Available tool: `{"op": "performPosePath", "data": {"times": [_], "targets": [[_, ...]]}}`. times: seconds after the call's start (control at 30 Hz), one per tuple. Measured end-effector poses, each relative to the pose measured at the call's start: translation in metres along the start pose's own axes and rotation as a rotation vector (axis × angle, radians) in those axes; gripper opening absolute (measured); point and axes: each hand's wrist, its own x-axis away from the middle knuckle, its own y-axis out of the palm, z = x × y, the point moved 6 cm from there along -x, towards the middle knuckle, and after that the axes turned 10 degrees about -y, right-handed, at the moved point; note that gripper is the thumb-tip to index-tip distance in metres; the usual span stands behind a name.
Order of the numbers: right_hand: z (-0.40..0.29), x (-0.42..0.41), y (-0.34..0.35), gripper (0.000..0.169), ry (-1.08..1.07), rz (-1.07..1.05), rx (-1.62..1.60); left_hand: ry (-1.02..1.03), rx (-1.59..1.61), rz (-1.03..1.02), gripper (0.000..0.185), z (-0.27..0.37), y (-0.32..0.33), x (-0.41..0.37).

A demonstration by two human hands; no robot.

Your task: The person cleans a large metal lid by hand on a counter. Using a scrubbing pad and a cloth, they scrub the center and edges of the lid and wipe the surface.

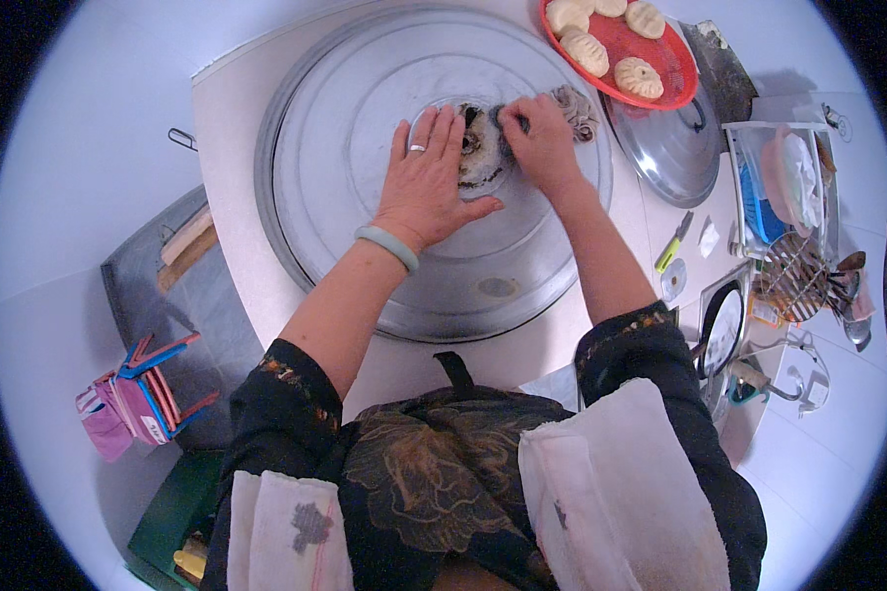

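Observation:
A very large round aluminium lid (318, 185) with ringed ridges lies flat before me. Its centre is a stained, rusty patch (480, 151) with dark brown and black marks. My left hand (429, 177) rests flat on the lid at the left edge of that patch, thumb spread, holding nothing. It wears a ring, and a pale bangle circles the wrist. At the patch's right side my right hand (547, 140) is curled around a dark grey scouring pad (504, 125), partly hidden by the fingers. Right beside that hand lies a crumpled grey-brown cloth (578, 112).
A red plastic basket (680, 85) of shaped dough pieces sits at the upper right, overlapping a smaller metal lid (669, 159). A yellow-green utility knife (674, 244) lies on the white counter (229, 140). Further right stand a rack (739, 148) and utensils (850, 284); stacked plastic stools (144, 395) are lower left.

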Motion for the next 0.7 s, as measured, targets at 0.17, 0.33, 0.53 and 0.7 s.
{"op": "performPosePath", "data": {"times": [0.17,0.33,0.53,0.7], "targets": [[-0.039,0.048,-0.004,0.011,0.023,-0.068,-0.117,-0.015,-0.084,-0.046,0.115,-0.002,0.001,0.001],[-0.001,0.003,0.0,0.013,0.01,0.001,-0.077,0.012,-0.006,-0.004,0.114,0.002,-0.001,0.0],[-0.037,0.039,0.002,0.012,-0.018,-0.109,-0.087,-0.002,-0.064,-0.011,0.116,-0.004,0.0,0.002],[-0.006,0.018,-0.004,0.012,0.005,-0.028,-0.06,0.013,-0.033,0.001,0.117,0.001,-0.001,0.0]]}}
